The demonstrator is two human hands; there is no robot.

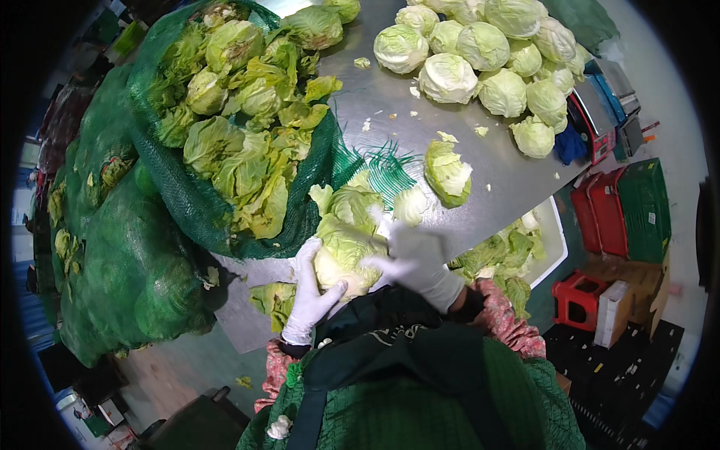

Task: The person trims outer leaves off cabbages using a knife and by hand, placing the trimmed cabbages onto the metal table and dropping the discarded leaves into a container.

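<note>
A pale green cabbage rests at the table's front edge, its whitish base turned towards me. My left hand, in a white glove, grips its left side with the thumb near the base. Blurred by motion, my gloved right hand is at the cabbage's right side, fingers apart; I see nothing in it. Just behind lie another leafy cabbage, a small pale piece of cabbage and a partly trimmed head. A loose outer leaf lies left of my left hand.
An open green mesh sack of cabbages and yellowed leaves stands at the left of the metal table. Beyond it are full mesh sacks. Trimmed cabbages are heaped at back right. A white bin of leaves stands below right.
</note>
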